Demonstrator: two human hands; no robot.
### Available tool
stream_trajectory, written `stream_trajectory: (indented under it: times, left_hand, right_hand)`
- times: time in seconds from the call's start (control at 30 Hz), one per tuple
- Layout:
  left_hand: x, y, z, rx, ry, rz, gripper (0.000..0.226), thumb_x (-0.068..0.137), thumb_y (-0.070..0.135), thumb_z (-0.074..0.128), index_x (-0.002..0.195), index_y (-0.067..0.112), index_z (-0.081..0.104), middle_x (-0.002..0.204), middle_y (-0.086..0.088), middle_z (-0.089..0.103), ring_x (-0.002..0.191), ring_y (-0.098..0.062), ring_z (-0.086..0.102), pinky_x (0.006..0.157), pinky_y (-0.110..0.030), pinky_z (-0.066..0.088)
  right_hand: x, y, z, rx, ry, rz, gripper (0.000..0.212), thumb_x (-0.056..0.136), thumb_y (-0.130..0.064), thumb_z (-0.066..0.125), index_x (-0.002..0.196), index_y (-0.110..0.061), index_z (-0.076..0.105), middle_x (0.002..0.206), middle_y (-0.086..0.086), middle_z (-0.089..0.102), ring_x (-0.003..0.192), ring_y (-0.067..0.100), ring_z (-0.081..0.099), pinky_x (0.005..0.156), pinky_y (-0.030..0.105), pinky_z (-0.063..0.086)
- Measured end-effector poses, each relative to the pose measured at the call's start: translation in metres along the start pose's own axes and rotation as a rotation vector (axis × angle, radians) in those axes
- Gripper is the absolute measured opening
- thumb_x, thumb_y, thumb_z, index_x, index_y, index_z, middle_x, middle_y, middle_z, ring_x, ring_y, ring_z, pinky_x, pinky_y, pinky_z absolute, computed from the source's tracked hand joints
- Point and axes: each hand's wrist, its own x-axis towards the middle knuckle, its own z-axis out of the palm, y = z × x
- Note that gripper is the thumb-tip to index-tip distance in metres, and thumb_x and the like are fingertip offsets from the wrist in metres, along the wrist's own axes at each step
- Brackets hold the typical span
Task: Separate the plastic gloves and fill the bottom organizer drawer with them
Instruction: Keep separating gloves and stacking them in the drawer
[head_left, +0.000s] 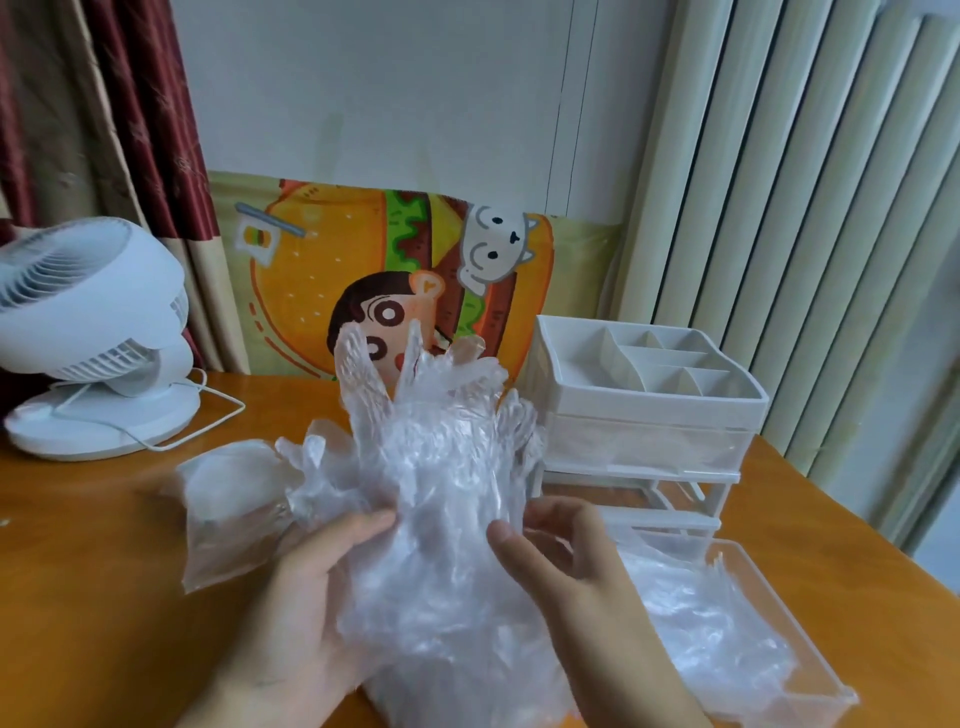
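While both hands hold it upright above the wooden table (104, 597), the bunch of clear plastic gloves (436, 493) stands at frame centre, its finger ends pointing up. The left hand (306, 587) grips the bunch's left side, thumb pressed into the plastic. The right hand (566, 561) pinches the right side between thumb and curled fingers. The pulled-out clear drawer (810, 649) lies just right of the hands, with gloves already inside. The white organizer (649, 410) stands behind it. A plastic bag (228, 509) lies at left, near a white fan (93, 332).
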Motion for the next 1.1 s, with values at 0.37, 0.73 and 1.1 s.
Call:
stream_trajectory:
  times: [0.37, 0.73, 1.1]
  left_hand:
    - [-0.038, -0.021, 0.024, 0.036, -0.058, 0.017, 0.018, 0.087, 0.0, 0.07, 0.101, 0.008, 0.075, 0.085, -0.008, 0.081, 0.077, -0.018, 0.079, 0.062, -0.028, 0.061]
    - [-0.039, -0.018, 0.021, 0.145, -0.016, 0.004, 0.018, 0.078, 0.01, 0.08, 0.094, 0.014, 0.073, 0.079, 0.007, 0.079, 0.087, -0.006, 0.074, 0.065, -0.019, 0.05]
    - [-0.009, -0.027, 0.007, 0.171, 0.016, -0.057, 0.116, 0.059, 0.076, 0.081, 0.141, 0.0, 0.051, 0.141, -0.017, 0.056, 0.134, -0.025, 0.049, 0.114, -0.04, 0.038]
  right_hand:
    - [-0.008, 0.0, 0.005, 0.111, -0.139, 0.082, 0.026, 0.107, -0.013, 0.055, 0.12, -0.027, 0.072, 0.105, -0.001, 0.08, 0.098, 0.015, 0.077, 0.08, 0.027, 0.057]
    - [-0.006, -0.007, 0.005, 0.189, 0.018, 0.023, 0.038, 0.103, -0.001, 0.058, 0.111, -0.032, 0.079, 0.1, 0.005, 0.082, 0.091, 0.024, 0.079, 0.081, 0.042, 0.062]
    - [-0.006, -0.003, 0.003, -0.006, 0.026, -0.038, 0.036, 0.101, -0.005, 0.063, 0.081, -0.032, 0.071, 0.065, 0.008, 0.064, 0.059, 0.017, 0.06, 0.053, 0.024, 0.046]
